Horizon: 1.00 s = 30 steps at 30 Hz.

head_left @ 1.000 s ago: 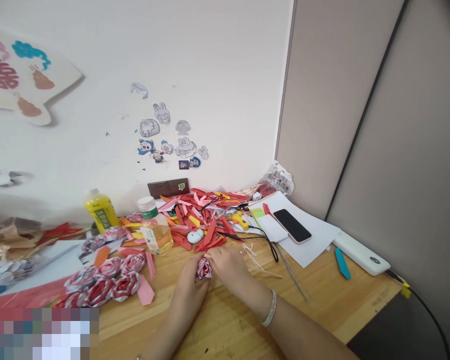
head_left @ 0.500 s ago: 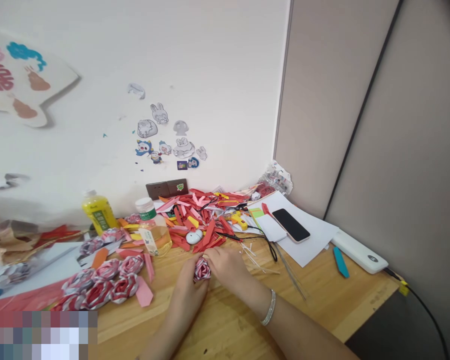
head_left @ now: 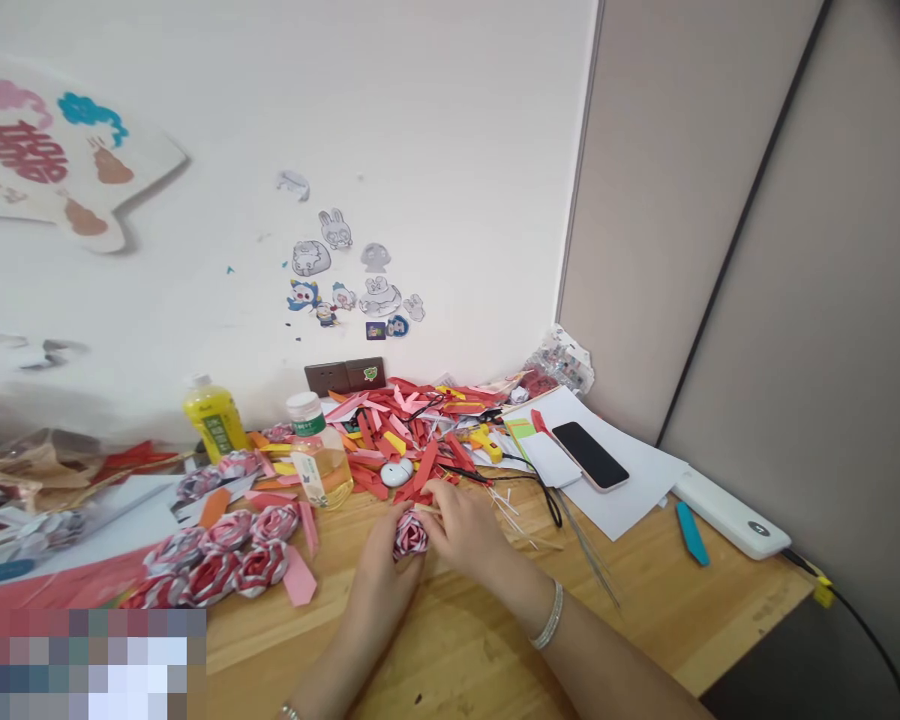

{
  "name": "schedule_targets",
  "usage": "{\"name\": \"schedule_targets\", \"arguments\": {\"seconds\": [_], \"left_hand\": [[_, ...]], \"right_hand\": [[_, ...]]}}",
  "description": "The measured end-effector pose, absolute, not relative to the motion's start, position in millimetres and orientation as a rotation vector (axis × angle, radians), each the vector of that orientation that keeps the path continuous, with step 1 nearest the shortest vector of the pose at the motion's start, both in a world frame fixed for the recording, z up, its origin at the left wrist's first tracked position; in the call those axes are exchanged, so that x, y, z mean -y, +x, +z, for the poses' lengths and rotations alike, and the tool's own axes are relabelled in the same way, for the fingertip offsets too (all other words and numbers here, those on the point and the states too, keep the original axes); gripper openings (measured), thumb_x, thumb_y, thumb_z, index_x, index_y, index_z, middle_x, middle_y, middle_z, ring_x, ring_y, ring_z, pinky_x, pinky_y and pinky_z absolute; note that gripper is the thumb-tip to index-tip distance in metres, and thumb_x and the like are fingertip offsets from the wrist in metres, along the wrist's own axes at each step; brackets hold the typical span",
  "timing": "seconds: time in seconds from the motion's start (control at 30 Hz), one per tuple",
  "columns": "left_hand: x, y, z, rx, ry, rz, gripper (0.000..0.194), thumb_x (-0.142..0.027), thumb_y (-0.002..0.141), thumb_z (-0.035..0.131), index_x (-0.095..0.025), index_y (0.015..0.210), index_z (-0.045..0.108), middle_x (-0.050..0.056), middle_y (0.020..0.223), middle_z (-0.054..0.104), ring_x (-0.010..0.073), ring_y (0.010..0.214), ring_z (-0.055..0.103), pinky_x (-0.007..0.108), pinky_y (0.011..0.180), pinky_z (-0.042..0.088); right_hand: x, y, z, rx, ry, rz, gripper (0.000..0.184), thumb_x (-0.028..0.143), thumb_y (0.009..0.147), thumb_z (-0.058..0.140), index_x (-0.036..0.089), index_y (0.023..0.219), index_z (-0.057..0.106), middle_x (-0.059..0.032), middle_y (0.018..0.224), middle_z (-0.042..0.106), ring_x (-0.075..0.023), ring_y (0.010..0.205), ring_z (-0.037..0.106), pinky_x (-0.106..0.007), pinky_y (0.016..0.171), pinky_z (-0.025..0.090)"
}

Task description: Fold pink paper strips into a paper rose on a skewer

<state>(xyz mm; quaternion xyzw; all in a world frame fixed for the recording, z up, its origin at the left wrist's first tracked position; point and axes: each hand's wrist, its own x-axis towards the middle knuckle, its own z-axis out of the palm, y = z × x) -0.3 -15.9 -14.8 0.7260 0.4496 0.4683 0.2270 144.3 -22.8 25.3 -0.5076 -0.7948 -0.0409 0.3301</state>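
A folded paper rose (head_left: 411,535) in red, pink and white is held by my left hand (head_left: 381,570), whose fingers curve round its left side and underside. My right hand (head_left: 461,530) is at the rose's upper right edge, fingers pinched on a thin pale stick (head_left: 426,510); its exact kind is hard to make out. Part of the rose is hidden by both hands. To the left lie several similar finished roses (head_left: 262,567) beside a pink paper strip (head_left: 298,577).
Behind my hands spreads a heap of red paper strips (head_left: 367,475), with a yellow glue gun (head_left: 487,443). A bottle of amber liquid (head_left: 334,470) and a yellow bottle (head_left: 216,420) stand left. A phone (head_left: 591,455) lies on white paper (head_left: 630,500), near a white power strip (head_left: 735,515).
My right hand has drawn slightly back from the rose, and the pale stick between its fingers now shows more clearly. The rose stays in my left hand. The whole view has shifted a little.
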Motion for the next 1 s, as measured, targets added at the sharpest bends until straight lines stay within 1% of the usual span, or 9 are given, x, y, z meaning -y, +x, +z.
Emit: {"name": "schedule_targets", "arguments": {"seconds": [0.1, 0.2, 0.33, 0.53, 0.73, 0.87, 1.0], "left_hand": [[14.8, -0.6, -16.1, -1.228, 1.995, 1.314, 0.045, -0.013, 0.066, 0.052, -0.015, 0.112, 0.050, 0.010, 0.108, 0.061, 0.0250, 0.101, 0.058, 0.042, 0.086, 0.046], [14.0, -1.0, -17.0, -1.230, 1.988, 1.333, 0.047, -0.012, 0.065, 0.051, -0.015, 0.112, 0.050, 0.010, 0.108, 0.061, 0.0253, 0.102, 0.057, 0.041, 0.087, 0.046], [13.5, -1.6, -17.2, -1.275, 1.985, 1.348, 0.045, -0.014, 0.066, 0.051, -0.015, 0.111, 0.051, 0.010, 0.108, 0.061, 0.0253, 0.101, 0.058, 0.041, 0.085, 0.046], [12.6, -2.5, -19.8, -1.236, 1.996, 1.332, 0.046, -0.013, 0.067, 0.050, -0.016, 0.113, 0.048, 0.009, 0.107, 0.060, 0.0245, 0.100, 0.058, 0.041, 0.085, 0.047], [13.8, -2.9, -18.6, -1.253, 2.080, 1.322, 0.047, -0.011, 0.067, 0.049, -0.016, 0.113, 0.048, 0.009, 0.108, 0.059, 0.0245, 0.101, 0.056, 0.042, 0.088, 0.044], [14.1, -2.8, -17.6, -1.290, 2.104, 1.307, 0.045, -0.012, 0.068, 0.049, -0.017, 0.113, 0.048, 0.010, 0.108, 0.059, 0.0251, 0.101, 0.056, 0.043, 0.087, 0.045], [14.4, -3.5, -17.4, -1.309, 2.143, 1.332, 0.045, -0.012, 0.068, 0.049, -0.017, 0.113, 0.048, 0.010, 0.107, 0.058, 0.0245, 0.100, 0.056, 0.042, 0.088, 0.044]], "right_hand": [[20.9, 145.6, 25.8, 2.110, -1.264, -0.163, 0.011, 0.025, 0.089, 0.047, 0.016, 0.091, 0.054, -0.0040, 0.082, 0.064, -0.0165, 0.073, 0.058, -0.024, 0.060, 0.036], [19.7, 146.3, 25.9, 2.170, -1.174, -0.257, 0.015, 0.023, 0.090, 0.045, 0.017, 0.083, 0.057, -0.0027, 0.078, 0.062, -0.0152, 0.072, 0.056, -0.024, 0.059, 0.035], [19.6, 145.4, 24.2, 2.138, -1.128, -0.300, 0.017, 0.025, 0.091, 0.044, 0.017, 0.085, 0.058, -0.0021, 0.077, 0.061, -0.0146, 0.070, 0.054, -0.024, 0.059, 0.034], [18.5, 144.7, 19.9, 2.134, -1.132, -0.366, 0.018, 0.023, 0.089, 0.045, 0.017, 0.077, 0.057, -0.0019, 0.072, 0.059, -0.0136, 0.066, 0.052, -0.024, 0.055, 0.031], [20.5, 142.0, 18.1, 2.124, -1.141, -0.444, 0.010, 0.019, 0.085, 0.048, 0.017, 0.078, 0.056, -0.0022, 0.074, 0.058, -0.0148, 0.068, 0.051, -0.025, 0.057, 0.031], [23.0, 138.4, 17.4, 2.074, -1.195, -0.513, 0.015, 0.018, 0.084, 0.049, 0.017, 0.071, 0.055, -0.0019, 0.069, 0.056, -0.0147, 0.062, 0.049, -0.027, 0.054, 0.028], [23.5, 137.1, 16.1, 2.047, -1.196, -0.509, 0.017, 0.021, 0.087, 0.048, 0.017, 0.071, 0.054, -0.0020, 0.070, 0.056, -0.0146, 0.063, 0.049, -0.026, 0.055, 0.028]]}}
